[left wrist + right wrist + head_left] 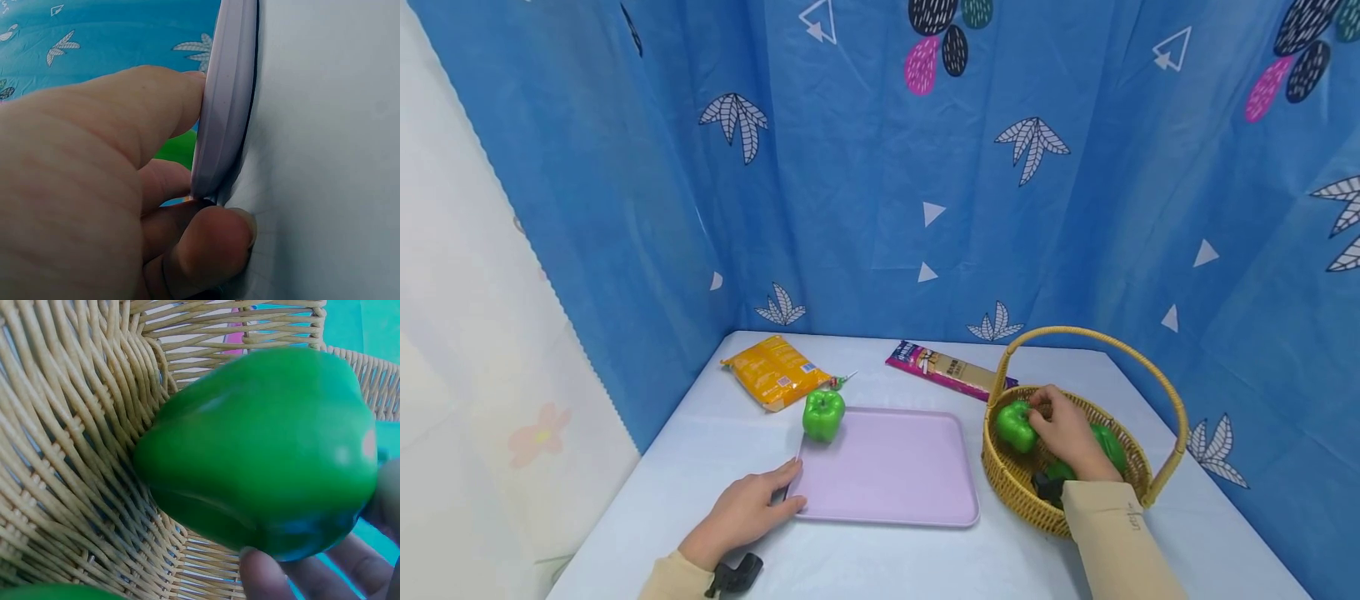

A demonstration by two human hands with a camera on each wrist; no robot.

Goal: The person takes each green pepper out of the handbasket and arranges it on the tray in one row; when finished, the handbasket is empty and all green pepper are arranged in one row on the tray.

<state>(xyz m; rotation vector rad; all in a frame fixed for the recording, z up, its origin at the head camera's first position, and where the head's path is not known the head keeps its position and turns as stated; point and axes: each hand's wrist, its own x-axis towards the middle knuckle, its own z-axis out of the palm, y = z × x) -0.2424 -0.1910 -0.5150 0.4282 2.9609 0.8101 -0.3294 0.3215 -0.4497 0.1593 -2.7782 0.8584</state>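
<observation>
In the head view my right hand [1067,429] reaches into the wicker basket [1015,496] and grips a green bell pepper [1017,427] at its stem end. The right wrist view shows that pepper [269,450] large against the woven wall, with fingertips [265,575] along its lower side. More green peppers [1108,448] lie in the basket, partly hidden by the hand and wrist. My left hand [745,508] rests at the left edge of the lilac tray [887,467], its thumb and fingers touching the rim [225,100]. Another green bell pepper [823,416] sits at the tray's far-left corner.
Behind the tray lie an orange packet [777,372], a small wrapped lollipop [838,382] and a long purple-and-tan package [951,370]. The basket's tall handle [1093,332] arches over its opening. A blue patterned curtain [880,192] hangs along the table's back.
</observation>
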